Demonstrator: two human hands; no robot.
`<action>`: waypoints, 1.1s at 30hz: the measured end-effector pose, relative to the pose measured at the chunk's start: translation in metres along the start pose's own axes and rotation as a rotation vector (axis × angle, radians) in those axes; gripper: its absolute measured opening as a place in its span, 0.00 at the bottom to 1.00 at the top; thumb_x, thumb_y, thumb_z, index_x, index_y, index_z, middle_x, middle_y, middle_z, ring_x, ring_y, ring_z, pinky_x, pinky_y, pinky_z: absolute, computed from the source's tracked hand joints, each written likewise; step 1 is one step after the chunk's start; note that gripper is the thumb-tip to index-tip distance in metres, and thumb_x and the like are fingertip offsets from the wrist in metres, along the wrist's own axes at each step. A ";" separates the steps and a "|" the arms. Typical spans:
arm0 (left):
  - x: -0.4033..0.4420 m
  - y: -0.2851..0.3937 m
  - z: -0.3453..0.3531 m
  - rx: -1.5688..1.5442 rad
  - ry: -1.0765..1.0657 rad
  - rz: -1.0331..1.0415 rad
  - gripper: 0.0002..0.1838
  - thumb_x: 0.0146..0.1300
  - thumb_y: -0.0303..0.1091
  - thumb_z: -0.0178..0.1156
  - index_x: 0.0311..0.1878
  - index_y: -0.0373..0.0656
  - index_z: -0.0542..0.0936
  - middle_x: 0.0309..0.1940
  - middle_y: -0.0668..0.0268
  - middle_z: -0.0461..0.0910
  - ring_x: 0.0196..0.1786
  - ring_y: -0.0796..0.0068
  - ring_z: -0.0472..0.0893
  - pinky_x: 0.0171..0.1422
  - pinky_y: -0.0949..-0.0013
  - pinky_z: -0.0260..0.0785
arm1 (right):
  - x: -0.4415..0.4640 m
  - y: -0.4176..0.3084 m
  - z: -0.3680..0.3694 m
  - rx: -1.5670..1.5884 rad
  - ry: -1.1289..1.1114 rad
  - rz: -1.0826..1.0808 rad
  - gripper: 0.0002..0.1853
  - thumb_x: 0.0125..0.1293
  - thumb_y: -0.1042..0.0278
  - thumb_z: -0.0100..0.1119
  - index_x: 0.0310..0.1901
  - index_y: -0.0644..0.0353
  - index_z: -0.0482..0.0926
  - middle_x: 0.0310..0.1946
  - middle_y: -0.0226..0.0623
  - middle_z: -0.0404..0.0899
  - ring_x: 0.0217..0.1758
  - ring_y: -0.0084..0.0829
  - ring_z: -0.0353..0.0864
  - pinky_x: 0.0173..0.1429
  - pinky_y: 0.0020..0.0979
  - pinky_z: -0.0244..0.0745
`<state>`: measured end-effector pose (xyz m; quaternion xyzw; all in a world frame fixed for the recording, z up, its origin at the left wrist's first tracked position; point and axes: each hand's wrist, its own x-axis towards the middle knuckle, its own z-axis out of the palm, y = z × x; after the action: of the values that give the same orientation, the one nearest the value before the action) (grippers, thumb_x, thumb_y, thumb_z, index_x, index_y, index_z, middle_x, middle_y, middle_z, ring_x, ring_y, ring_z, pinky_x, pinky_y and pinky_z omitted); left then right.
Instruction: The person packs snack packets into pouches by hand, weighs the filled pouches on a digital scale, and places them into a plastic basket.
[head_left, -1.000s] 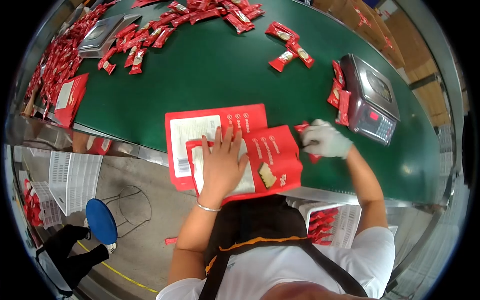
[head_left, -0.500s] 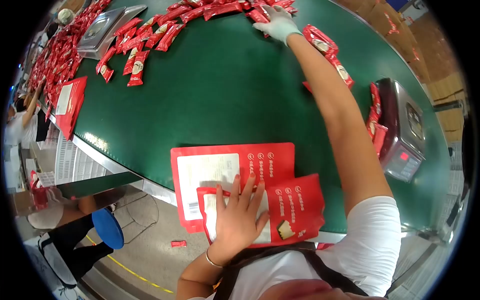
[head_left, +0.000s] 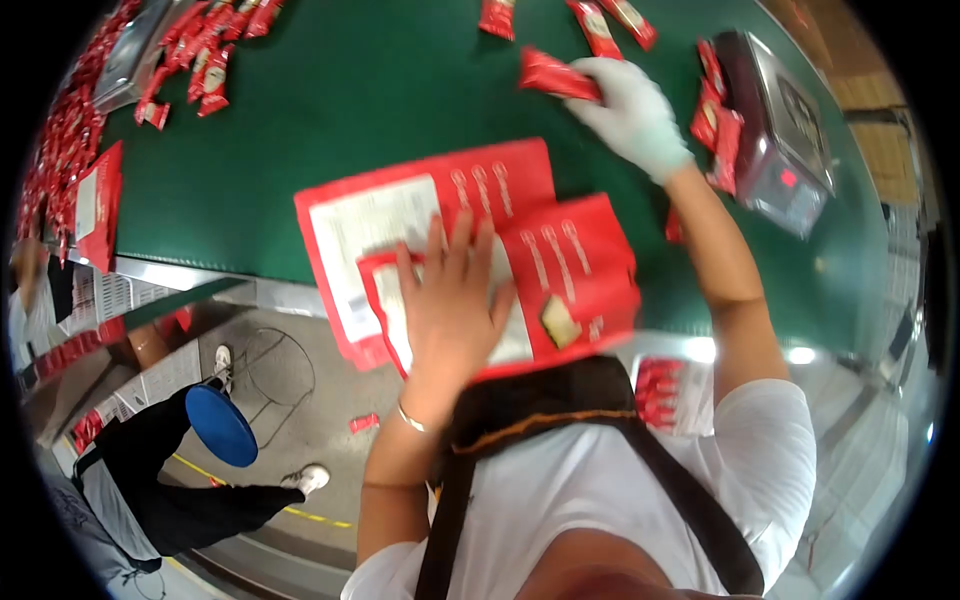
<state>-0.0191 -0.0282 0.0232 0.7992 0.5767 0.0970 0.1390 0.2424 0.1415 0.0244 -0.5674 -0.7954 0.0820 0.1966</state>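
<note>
My left hand, bare with a bracelet at the wrist, lies flat with fingers spread on a red pouch. That pouch overlaps a second red pouch with a white label at the table's front edge. In my right hand, which wears a white glove, a small red packet is pinched above the green table. Just beyond it are several loose red packets. To its right, more red packets lean by a scale.
Another scale and a heap of red packets are at the far left, near a red pouch. A blue stool and a person's legs are at lower left. A white crate stands under the table edge.
My right hand has come back from the far packets toward me, now with a red packet in its fingers. My left hand stays on the pouch. The view has shifted.
</note>
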 end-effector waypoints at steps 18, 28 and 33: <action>0.004 0.007 0.014 -0.033 0.158 -0.011 0.27 0.71 0.49 0.50 0.67 0.44 0.74 0.65 0.58 0.76 0.69 0.56 0.71 0.77 0.42 0.48 | -0.131 -0.044 0.059 1.188 -0.520 0.108 0.19 0.70 0.68 0.60 0.59 0.66 0.76 0.54 0.34 0.82 0.57 0.22 0.78 0.63 0.30 0.74; 0.110 0.017 0.033 -0.357 -0.355 0.226 0.12 0.68 0.39 0.56 0.40 0.38 0.79 0.33 0.53 0.81 0.39 0.57 0.82 0.45 0.60 0.71 | -0.156 -0.067 0.073 1.430 -0.492 0.144 0.22 0.70 0.66 0.59 0.62 0.65 0.73 0.56 0.34 0.80 0.58 0.23 0.77 0.65 0.31 0.73; 0.093 0.024 0.029 -0.427 -0.183 0.162 0.10 0.67 0.35 0.56 0.38 0.37 0.76 0.31 0.52 0.80 0.36 0.55 0.81 0.43 0.59 0.70 | -0.163 -0.071 0.067 1.452 -0.367 0.165 0.23 0.70 0.66 0.59 0.64 0.64 0.72 0.58 0.34 0.79 0.59 0.24 0.76 0.65 0.31 0.73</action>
<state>0.0416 0.0498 0.0031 0.8008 0.4621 0.1546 0.3483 0.1993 -0.0290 -0.0474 -0.3301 -0.5165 0.6935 0.3786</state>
